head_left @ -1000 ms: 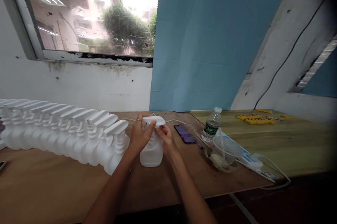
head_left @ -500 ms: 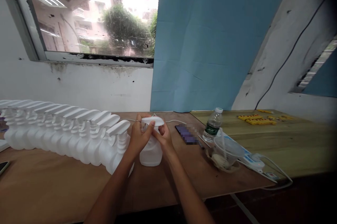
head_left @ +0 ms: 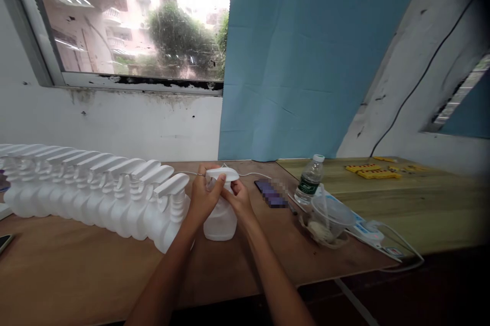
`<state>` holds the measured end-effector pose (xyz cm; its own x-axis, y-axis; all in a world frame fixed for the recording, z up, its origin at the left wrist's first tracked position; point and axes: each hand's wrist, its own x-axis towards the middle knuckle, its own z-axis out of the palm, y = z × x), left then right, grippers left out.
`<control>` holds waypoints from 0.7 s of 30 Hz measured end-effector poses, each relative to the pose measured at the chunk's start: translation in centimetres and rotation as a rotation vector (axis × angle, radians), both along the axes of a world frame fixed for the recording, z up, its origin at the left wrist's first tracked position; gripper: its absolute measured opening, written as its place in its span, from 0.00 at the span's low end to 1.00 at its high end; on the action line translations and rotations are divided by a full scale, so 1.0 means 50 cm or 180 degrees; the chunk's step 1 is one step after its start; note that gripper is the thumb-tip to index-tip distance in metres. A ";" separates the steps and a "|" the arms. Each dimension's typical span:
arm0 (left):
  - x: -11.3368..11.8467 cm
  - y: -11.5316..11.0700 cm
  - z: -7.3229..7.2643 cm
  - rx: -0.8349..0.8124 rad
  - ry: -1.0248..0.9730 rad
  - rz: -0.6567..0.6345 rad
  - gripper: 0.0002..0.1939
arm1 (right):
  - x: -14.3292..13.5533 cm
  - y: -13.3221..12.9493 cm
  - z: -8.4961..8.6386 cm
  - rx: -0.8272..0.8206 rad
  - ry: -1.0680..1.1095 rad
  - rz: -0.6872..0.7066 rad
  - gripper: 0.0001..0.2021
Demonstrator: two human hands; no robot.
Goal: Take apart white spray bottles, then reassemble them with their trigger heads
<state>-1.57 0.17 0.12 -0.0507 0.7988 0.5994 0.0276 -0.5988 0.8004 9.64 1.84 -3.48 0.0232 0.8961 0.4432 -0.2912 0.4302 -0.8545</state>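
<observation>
Reaching forward from the near edge of the surface (head_left: 126,275), the forearms converge on one white spray bottle (head_left: 220,225), upright midway towards the back edge. I see the left hand (head_left: 202,194) curled part-closed on its spray head, thumb laid across the side. The right hand (head_left: 240,199) angles inward, its grip nearly closed at the neck just below; the fingers' exact contact is hidden. To the left stands a row of spray bottles (head_left: 95,203); a phone (head_left: 270,193) lies to the right.
</observation>
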 end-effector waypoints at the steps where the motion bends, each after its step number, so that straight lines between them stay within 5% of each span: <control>1: 0.001 -0.001 -0.002 -0.0010 -0.0009 0.0011 0.13 | 0.004 -0.001 -0.004 0.0036 0.0031 0.0119 0.22; 10: 0.011 0.004 0.009 0.0021 0.0105 0.0112 0.12 | 0.007 0.000 0.002 0.0390 -0.0388 -0.0152 0.22; 13: 0.012 -0.040 0.002 0.0549 0.0271 0.0627 0.18 | -0.003 0.002 0.013 0.0185 -0.1010 -0.0764 0.19; 15: 0.011 -0.091 -0.037 0.1246 0.0472 0.1136 0.25 | -0.012 0.004 0.016 0.0043 -0.1258 -0.1188 0.15; 16: 0.011 -0.118 -0.069 0.1584 0.0690 0.1068 0.26 | -0.016 0.005 0.017 0.0021 -0.1311 -0.1346 0.14; 18: 0.012 -0.165 -0.147 0.2416 0.1444 0.0060 0.18 | -0.022 0.005 0.019 0.0050 -0.1370 -0.1577 0.13; 21: 0.015 -0.193 -0.251 0.2732 0.2732 -0.1027 0.09 | -0.024 0.002 0.023 0.0145 -0.1414 -0.1613 0.12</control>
<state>-0.82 -9.46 -12.40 0.7375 0.0387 0.6742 0.1012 -0.9934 -0.0536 8.43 1.94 -2.33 0.2425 0.8027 0.5448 0.3309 0.4595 -0.8242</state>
